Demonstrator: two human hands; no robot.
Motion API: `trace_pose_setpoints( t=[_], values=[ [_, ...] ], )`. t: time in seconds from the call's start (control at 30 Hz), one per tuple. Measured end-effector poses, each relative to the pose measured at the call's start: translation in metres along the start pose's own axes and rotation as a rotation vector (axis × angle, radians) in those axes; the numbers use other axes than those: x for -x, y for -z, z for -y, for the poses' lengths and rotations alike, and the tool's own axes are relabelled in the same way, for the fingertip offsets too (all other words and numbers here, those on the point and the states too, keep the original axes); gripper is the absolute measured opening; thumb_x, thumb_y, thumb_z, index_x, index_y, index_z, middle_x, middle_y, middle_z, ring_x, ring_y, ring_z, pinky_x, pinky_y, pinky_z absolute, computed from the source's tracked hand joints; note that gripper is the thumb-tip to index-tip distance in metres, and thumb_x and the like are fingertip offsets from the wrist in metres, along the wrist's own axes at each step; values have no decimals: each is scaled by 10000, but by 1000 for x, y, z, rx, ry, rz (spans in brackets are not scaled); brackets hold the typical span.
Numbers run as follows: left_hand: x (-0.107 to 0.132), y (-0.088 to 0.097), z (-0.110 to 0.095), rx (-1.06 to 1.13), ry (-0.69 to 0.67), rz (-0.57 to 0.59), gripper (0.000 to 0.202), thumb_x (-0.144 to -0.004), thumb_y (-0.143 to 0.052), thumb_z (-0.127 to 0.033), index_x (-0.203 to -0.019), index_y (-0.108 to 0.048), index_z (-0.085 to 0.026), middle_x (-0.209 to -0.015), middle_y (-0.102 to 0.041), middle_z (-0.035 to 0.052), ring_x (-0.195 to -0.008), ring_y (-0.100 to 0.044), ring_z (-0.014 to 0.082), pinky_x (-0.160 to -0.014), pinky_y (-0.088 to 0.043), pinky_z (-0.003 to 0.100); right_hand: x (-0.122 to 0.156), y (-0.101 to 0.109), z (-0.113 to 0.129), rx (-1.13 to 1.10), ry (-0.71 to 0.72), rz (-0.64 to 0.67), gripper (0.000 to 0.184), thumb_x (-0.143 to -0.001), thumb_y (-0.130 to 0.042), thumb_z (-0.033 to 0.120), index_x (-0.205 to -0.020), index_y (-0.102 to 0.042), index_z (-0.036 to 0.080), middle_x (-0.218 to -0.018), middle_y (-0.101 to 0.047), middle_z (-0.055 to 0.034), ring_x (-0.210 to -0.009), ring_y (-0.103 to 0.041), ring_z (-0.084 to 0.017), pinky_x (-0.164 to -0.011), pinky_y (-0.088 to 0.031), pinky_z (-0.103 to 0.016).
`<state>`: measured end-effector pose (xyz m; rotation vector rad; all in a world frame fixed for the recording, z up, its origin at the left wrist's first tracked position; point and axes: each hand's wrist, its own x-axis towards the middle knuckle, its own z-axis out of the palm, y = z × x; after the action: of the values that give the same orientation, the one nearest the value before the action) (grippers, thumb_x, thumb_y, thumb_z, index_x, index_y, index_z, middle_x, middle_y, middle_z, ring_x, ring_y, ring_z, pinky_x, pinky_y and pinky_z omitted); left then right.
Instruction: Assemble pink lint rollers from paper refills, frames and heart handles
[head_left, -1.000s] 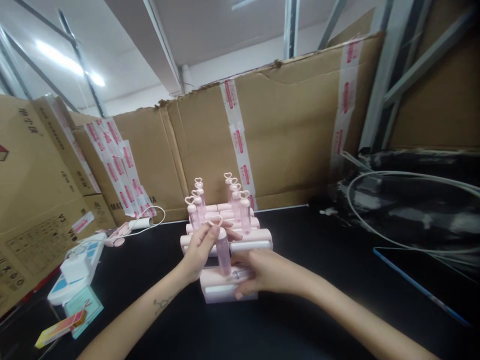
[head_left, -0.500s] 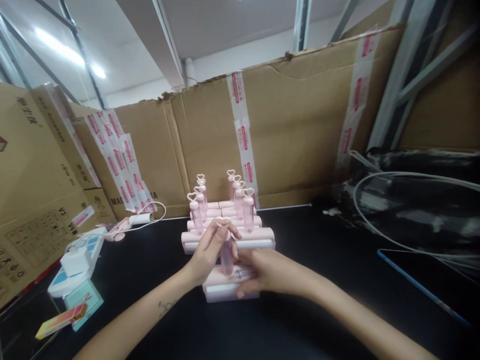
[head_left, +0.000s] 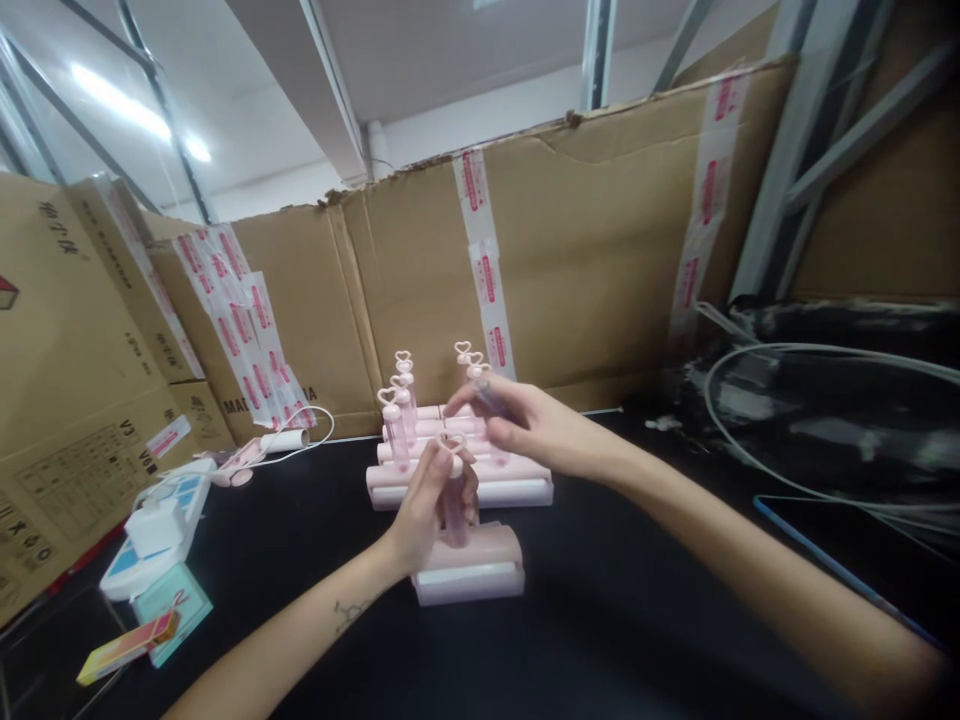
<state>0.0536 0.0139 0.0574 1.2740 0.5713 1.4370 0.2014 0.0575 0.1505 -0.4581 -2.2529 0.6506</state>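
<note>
My left hand (head_left: 427, 510) is closed around a translucent pink tube (head_left: 454, 515) with a heart-shaped loop on its cap. The tube stands upright on a short pink roll-shaped piece with a white lower part (head_left: 469, 575). Farther back, my right hand (head_left: 532, 425) hovers over a cluster of similar pieces, its index finger stretched left and its thumb apart. It covers most of the front right heart-topped tube (head_left: 500, 458); whether it touches that tube I cannot tell. More heart-topped tubes (head_left: 395, 435) stand at the cluster's left side, on rows of pink rolls (head_left: 390, 480).
On the left of the black table (head_left: 322, 560) lie a white power strip (head_left: 161, 525), a pink device with a cable (head_left: 240, 462), a teal card (head_left: 172, 605) and a yellow-orange box (head_left: 127, 648). Cardboard (head_left: 600, 250) walls the back. Wrapped black material (head_left: 825, 420) and a blue-edged flat object (head_left: 825, 560) are at right.
My right hand has left the near pink piece and moved up and away to the back cluster. My left hand stays around the heart-topped tube.
</note>
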Motion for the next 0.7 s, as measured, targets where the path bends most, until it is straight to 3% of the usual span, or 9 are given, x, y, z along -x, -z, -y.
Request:
trace_pose_setpoints(
  t=[0.13,0.27,0.4,0.53,0.7],
  values=[
    [1,-1,2,30,0,-69,481,-756,-548,-624,-648,-491,-158,-527,-465,-23,-454,-439,87,-454,-356,220,-17,-31,6,-50,17,-40,423,-687,-658,571,-735,-583,158,-787,-525,-10,-752,-514,-156,-694,-403,-278],
    [3,-5,4,118,13,-143,464,-736,-580,-605,-645,-520,-153,-522,-476,-18,-474,-486,107,-510,-421,251,-26,-57,0,-174,12,-16,315,-765,-626,456,-705,-561,153,-697,-515,15,-686,-497,-128,-672,-393,-265],
    [2,-4,5,158,44,-71,463,-718,-579,-624,-738,-538,-164,-516,-493,-27,-447,-512,130,-536,-480,301,-26,-56,-6,-369,-26,56,291,-768,-625,422,-877,-593,154,-830,-590,-12,-751,-541,-142,-719,-416,-279],
    [-1,-4,5,166,70,-65,443,-703,-576,-605,-669,-478,-175,-465,-438,-44,-367,-385,76,-398,-373,220,-24,-49,-12,-379,33,146,333,-808,-578,453,-961,-620,160,-958,-611,-38,-877,-563,-173,-813,-415,-317],
    [-2,-5,4,123,62,-72,424,-700,-488,-601,-644,-453,-182,-445,-408,-44,-347,-350,73,-368,-308,215,-23,-49,-21,-453,139,236,467,-812,-517,583,-1009,-632,176,-1032,-624,-52,-922,-567,-190,-822,-442,-337]
  ],
)
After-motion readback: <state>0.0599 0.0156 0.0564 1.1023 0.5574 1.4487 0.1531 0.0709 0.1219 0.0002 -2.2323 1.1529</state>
